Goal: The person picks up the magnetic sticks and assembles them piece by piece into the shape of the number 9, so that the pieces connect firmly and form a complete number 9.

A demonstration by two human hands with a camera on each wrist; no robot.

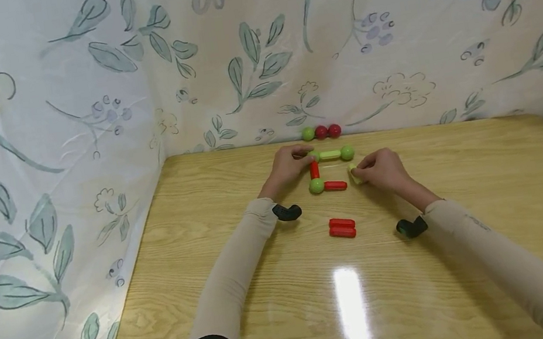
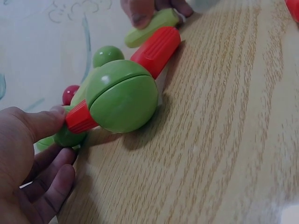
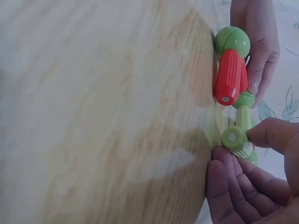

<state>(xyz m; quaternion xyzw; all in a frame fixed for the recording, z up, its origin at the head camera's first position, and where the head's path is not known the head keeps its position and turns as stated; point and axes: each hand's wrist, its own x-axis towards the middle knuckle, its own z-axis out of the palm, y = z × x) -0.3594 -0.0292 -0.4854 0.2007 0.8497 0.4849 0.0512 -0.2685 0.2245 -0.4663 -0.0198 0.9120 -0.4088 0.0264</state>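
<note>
My left hand [image 1: 290, 165] pinches the green ball [image 2: 70, 135] at the back left corner of a magnetic toy frame. From that ball a red stick [image 1: 314, 170] runs forward to another green ball [image 1: 317, 186], which bears a second red stick [image 1: 335, 185] pointing right. A yellow-green stick [image 1: 330, 155] links the back left ball to a green ball [image 1: 347, 153] on the right. My right hand [image 1: 383, 169] pinches a loose yellow-green stick [image 3: 233, 137] between thumb and fingers, at the frame's open right side. Its round end faces the right wrist view.
Against the patterned backdrop [image 1: 236, 80] sit a green ball [image 1: 308, 133] and two dark red balls [image 1: 328, 131] in a row. Two red sticks [image 1: 342, 227] lie side by side nearer the front of the wooden table [image 1: 196, 234].
</note>
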